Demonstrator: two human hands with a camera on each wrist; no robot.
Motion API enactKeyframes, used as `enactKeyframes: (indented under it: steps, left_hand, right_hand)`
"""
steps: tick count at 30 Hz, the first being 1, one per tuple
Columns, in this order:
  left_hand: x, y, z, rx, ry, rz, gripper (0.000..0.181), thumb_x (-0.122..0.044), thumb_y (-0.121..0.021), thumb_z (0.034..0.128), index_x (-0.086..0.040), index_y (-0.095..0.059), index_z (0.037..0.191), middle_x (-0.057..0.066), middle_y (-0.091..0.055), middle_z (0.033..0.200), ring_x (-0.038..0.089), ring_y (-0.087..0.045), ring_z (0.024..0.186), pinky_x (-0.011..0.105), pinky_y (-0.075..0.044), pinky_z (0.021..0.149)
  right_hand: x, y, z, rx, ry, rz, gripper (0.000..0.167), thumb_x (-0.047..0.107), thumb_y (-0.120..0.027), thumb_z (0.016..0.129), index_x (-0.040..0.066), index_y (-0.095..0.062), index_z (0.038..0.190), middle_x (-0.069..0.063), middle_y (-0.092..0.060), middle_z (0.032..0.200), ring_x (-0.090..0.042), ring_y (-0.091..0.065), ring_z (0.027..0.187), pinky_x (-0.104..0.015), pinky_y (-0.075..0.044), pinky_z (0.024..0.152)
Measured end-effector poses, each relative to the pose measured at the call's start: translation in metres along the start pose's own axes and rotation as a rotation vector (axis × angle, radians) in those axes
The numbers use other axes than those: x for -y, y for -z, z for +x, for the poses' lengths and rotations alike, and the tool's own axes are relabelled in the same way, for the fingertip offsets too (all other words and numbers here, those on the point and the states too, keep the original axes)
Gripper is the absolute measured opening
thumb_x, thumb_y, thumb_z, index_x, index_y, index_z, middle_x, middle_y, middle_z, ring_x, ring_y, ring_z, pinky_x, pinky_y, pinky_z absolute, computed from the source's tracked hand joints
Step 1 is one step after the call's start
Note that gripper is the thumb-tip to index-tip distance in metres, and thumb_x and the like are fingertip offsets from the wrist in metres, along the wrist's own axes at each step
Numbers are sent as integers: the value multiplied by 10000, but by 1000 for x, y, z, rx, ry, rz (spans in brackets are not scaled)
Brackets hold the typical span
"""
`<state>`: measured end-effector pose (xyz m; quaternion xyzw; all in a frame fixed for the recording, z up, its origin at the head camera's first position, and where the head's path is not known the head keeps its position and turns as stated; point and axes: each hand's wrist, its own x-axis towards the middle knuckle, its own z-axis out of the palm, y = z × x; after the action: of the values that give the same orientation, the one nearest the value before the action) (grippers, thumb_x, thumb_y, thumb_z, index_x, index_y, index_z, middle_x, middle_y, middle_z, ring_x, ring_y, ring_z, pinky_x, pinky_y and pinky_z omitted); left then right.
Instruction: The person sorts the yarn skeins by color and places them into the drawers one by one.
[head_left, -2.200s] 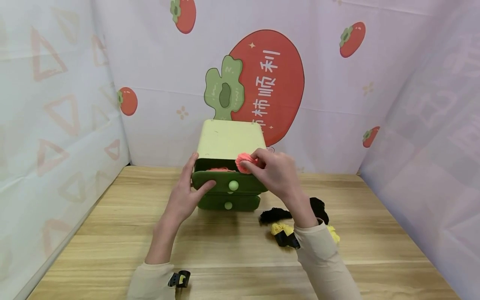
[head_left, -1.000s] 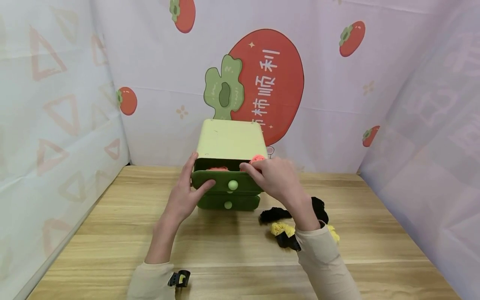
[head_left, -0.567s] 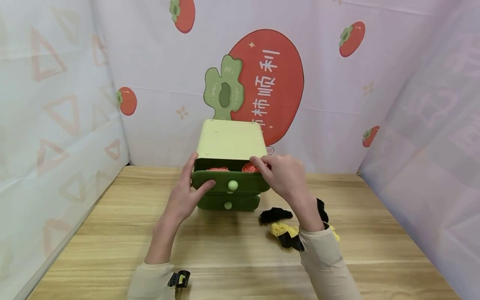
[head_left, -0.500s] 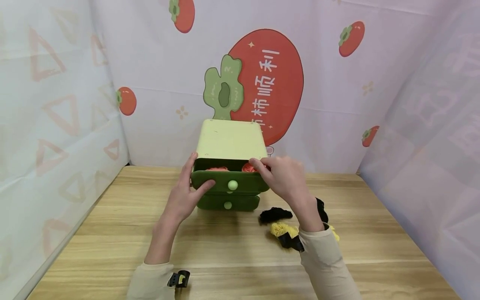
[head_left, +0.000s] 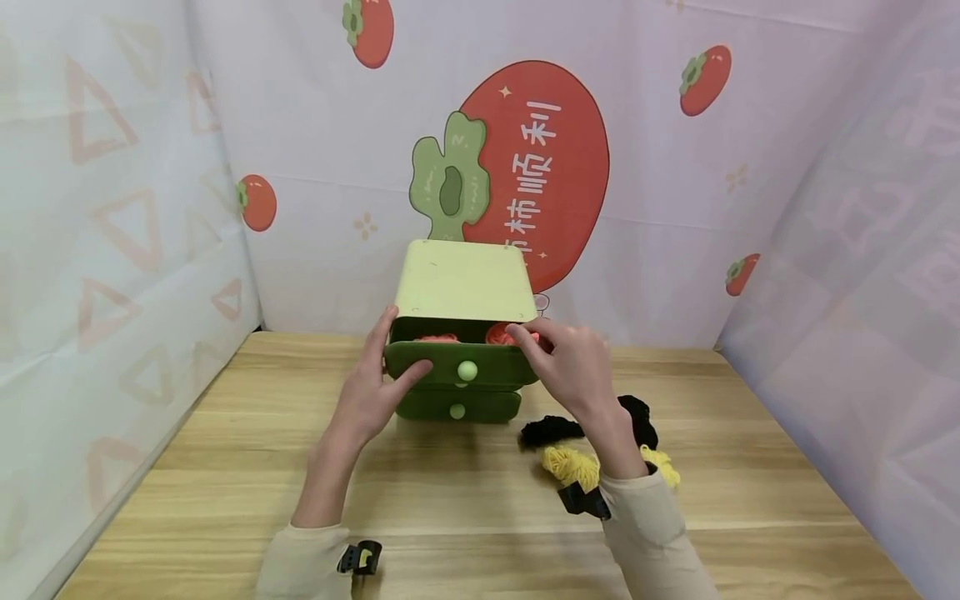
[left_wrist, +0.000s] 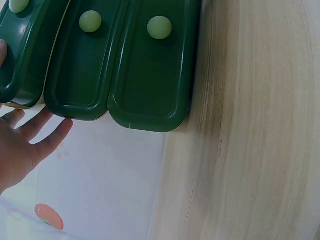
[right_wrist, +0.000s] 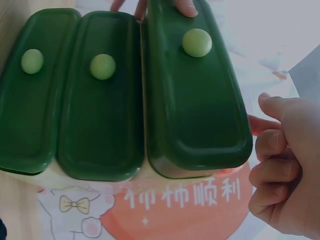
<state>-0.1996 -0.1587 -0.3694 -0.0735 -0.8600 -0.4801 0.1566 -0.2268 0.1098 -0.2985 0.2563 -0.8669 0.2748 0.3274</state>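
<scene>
A small drawer cabinet (head_left: pixel 465 279) with a pale yellow-green top stands on the table, its dark green top drawer (head_left: pixel 431 367) pulled out. My left hand (head_left: pixel 367 392) rests at the drawer's left end, thumb on the front, fingers spread along the side. Inside at the right lies a coral yarn bundle (head_left: pixel 498 333); more coral yarn (head_left: pixel 438 338) shows at the left. My right hand (head_left: pixel 573 367) is at the drawer's right end, index finger reaching over the edge by the yarn. In the right wrist view the thumb stands apart and the other fingers (right_wrist: pixel 272 170) are curled with nothing visible in them.
Right of the cabinet, a black yarn bundle (head_left: pixel 551 430) and a yellow yarn bundle (head_left: pixel 572 465) lie on the wooden table (head_left: pixel 225 467), partly behind my right forearm. Two lower drawers (left_wrist: pixel 150 75) are shut. Printed cloth (head_left: pixel 315 100) hangs behind and at both sides.
The coral yarn, earlier pinched by my right hand above the drawer, has gone down into its right part. My right thumb has since moved slightly off, downward and right. The left hand stays put.
</scene>
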Motion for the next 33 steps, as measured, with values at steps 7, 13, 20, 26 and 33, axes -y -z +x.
enactKeyframes:
  steps: [7, 13, 20, 26, 33]
  left_hand:
    - [0, 1, 0, -4, -8, 8, 886, -577, -638, 908, -491, -46, 1561, -149, -105, 1660, 382, -346, 1455, 661, -363, 1083]
    - [1, 0, 0, -4, -8, 9, 899, -578, -643, 905, -444, -64, 1580, -144, -113, 1660, 367, -331, 1466, 659, -357, 1088]
    - [1, -1, 0, -1, -6, 3, 894, -582, -637, 906, -459, -56, 1574, -156, -102, 1659, 366, -334, 1465, 651, -374, 1081]
    - [1, -1, -1, 3, -5, 0, 896, -584, -636, 906, -462, -50, 1573, -157, -96, 1659, 378, -332, 1464, 656, -374, 1079]
    - [1, -1, -1, 3, 5, -5, 894, -590, -635, 904, -473, -49, 1569, -157, -101, 1658, 407, -393, 1421, 670, -382, 1061]
  right_hand:
    - [-2, 1, -3, 18, -71, -17, 531, 381, -634, 971, 178, -459, 513, 71, -266, 464, -97, -236, 436, -253, -116, 468]
    - [-3, 2, -6, 17, -72, 2, 523, 383, -638, 968, 194, -455, 516, 85, -256, 470, -92, -240, 441, -257, -121, 471]
    - [-2, -2, -11, -102, 89, 58, 142, 273, -738, 905, 163, -763, 818, 81, -424, 495, -29, -316, 442, -218, -209, 437]
    - [2, -9, -16, -127, 241, 147, 103, 147, -772, 863, 125, -778, 964, 52, -561, 572, -26, -371, 480, -170, -287, 458]
    - [8, -16, -21, -56, 399, 110, 205, 148, -782, 849, 117, -750, 1050, 64, -598, 618, -7, -421, 485, -147, -318, 439]
